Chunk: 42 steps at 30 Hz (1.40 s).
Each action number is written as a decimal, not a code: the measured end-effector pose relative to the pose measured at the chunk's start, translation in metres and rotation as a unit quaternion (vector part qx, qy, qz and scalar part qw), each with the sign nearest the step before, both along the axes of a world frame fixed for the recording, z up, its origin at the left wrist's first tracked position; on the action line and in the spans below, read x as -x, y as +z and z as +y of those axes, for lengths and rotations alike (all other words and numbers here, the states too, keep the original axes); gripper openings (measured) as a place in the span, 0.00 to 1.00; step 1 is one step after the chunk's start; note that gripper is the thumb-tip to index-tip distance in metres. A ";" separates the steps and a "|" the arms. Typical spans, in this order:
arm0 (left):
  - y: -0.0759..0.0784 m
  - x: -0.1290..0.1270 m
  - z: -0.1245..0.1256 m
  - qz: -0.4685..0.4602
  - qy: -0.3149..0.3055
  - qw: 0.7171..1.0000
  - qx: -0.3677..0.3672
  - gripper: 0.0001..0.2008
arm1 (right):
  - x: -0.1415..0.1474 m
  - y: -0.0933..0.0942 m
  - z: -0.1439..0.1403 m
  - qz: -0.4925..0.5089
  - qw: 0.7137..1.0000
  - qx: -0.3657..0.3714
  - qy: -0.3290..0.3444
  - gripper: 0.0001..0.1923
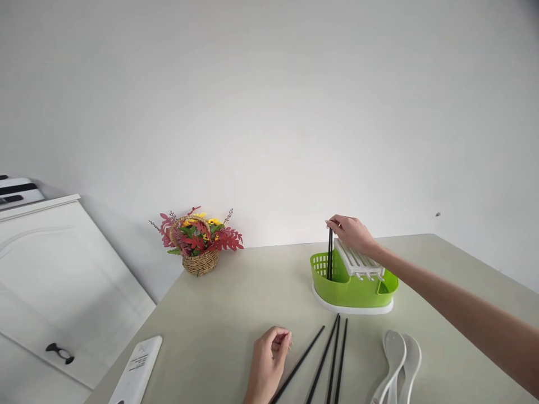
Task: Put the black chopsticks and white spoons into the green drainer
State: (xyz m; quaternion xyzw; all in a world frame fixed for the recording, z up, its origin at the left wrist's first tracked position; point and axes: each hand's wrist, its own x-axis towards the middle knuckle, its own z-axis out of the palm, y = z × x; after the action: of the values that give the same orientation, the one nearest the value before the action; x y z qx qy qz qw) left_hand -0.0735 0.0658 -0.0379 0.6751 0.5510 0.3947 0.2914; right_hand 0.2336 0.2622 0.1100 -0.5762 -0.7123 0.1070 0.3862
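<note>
Right hand [351,231] pinching two thin black chopsticks [330,255] upright in green plastic cutlery drainer [349,289], left hand [269,359] loosely curled, holding nothing, beside four black chopsticks [326,359] lying on table [227,303], two white spoons [400,353].

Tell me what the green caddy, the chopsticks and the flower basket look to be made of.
Green caddy: likely moulded plastic, smooth even colour, grid holes in one wall.
Chopsticks in the right hand: black, matte; plastic or lacquered wood, unclear.
Flower basket: woven wicker or straw, visible tan weave.
</note>
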 end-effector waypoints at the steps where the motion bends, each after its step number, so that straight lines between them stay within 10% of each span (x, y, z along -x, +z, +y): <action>1: 0.000 0.000 0.000 0.001 0.000 1.000 0.000 0.15 | 0.000 0.001 -0.001 0.008 1.000 -0.001 -0.007 0.16; 8: 0.005 -0.001 -0.009 0.011 -0.010 1.000 0.004 0.17 | -0.002 0.020 -0.053 0.104 0.993 -0.023 -0.052 0.21; 14: 0.012 0.004 -0.040 0.057 -0.013 0.998 0.029 0.18 | -0.016 0.019 -0.152 0.169 0.983 0.006 0.073 0.18; 30: 0.027 0.006 -0.075 0.384 0.038 0.922 0.040 0.12 | -0.093 -0.188 -0.262 0.329 0.927 0.163 -0.074 0.26; 42: 0.029 -0.048 -0.055 0.368 0.001 0.930 -0.002 0.06 | -0.082 -0.190 -0.277 0.244 0.948 0.178 -0.098 0.25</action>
State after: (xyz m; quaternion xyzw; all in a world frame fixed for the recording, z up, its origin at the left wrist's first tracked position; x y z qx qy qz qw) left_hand -0.0253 0.0105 -0.0087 0.7732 0.6191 0.1202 0.0666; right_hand 0.3155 -0.0146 -0.0801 -0.6585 -0.5056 0.3316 0.4481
